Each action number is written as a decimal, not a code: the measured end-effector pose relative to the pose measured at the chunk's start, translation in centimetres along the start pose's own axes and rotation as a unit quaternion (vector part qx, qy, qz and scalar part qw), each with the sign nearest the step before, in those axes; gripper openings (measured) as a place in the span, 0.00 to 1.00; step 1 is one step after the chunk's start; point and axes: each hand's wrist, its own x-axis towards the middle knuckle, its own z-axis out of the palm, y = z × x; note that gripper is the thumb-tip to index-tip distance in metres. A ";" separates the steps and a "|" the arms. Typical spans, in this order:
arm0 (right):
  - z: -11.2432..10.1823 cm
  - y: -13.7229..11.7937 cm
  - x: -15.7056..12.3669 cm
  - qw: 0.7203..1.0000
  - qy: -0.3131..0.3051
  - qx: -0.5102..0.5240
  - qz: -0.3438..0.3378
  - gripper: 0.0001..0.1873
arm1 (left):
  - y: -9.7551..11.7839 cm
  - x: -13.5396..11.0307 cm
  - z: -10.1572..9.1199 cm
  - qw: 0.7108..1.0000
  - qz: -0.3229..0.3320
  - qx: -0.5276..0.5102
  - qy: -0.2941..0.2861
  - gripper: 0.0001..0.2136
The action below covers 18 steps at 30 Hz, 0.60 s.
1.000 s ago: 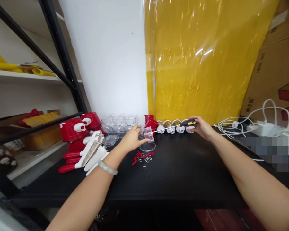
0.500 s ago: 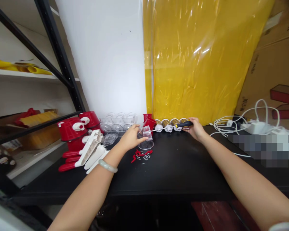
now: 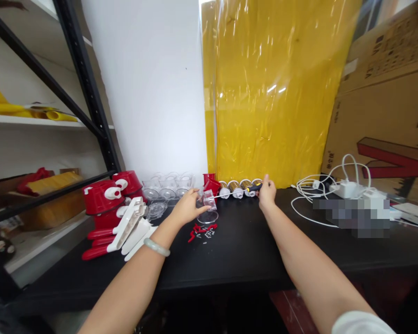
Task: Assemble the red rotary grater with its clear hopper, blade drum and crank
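My left hand (image 3: 189, 207) is closed around a clear plastic part (image 3: 209, 200) with a round rim, steadying it on the black table. In my right hand (image 3: 266, 193) is a screwdriver (image 3: 252, 188) with a black and yellow handle, held level. Its long shaft points left and reaches the clear part; the exact contact at the tip is too small to make out. Just in front lie small red pieces (image 3: 197, 229) and several small metal pieces (image 3: 209, 234). Behind the clear part stands a red plastic piece (image 3: 212, 184).
Drum graters (image 3: 237, 190) line the back. Clear cups (image 3: 165, 190), red housings (image 3: 102, 197) and white arms with red handles (image 3: 125, 227) fill the left. White cables and adapters (image 3: 348, 189) lie right, before a cardboard box (image 3: 376, 130). A black shelf frame (image 3: 87, 88) rises at left.
The view has shifted slightly to the right. My right hand has turned on the screwdriver handle, its fingers now wrapped further round it. My left hand keeps its hold on the clear part.
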 end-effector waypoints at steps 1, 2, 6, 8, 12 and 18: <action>-0.1 0.1 0.0 1.000 -0.002 0.002 -0.009 0.17 | -0.1 0.0 0.0 1.000 0.000 0.001 0.000 0.21; -0.1 0.1 0.0 1.000 -0.012 0.010 -0.014 0.16 | -0.2 0.0 0.1 1.000 -0.001 0.001 0.000 0.21; -0.1 -0.6 -0.1 0.991 -0.088 0.096 0.011 0.11 | -0.3 0.0 0.1 1.000 0.001 -0.002 0.000 0.21; -0.1 -0.7 -0.2 0.993 -0.074 0.090 0.014 0.14 | -0.2 0.0 0.0 1.000 -0.001 0.001 -0.002 0.21; -0.3 -0.4 -0.3 0.998 0.031 -0.048 -0.018 0.18 | -0.1 0.1 0.0 1.000 -0.007 0.008 -0.006 0.21; -0.2 -0.5 0.1 0.999 -0.020 0.038 0.015 0.13 | 0.0 0.2 0.1 1.000 -0.010 0.005 -0.008 0.22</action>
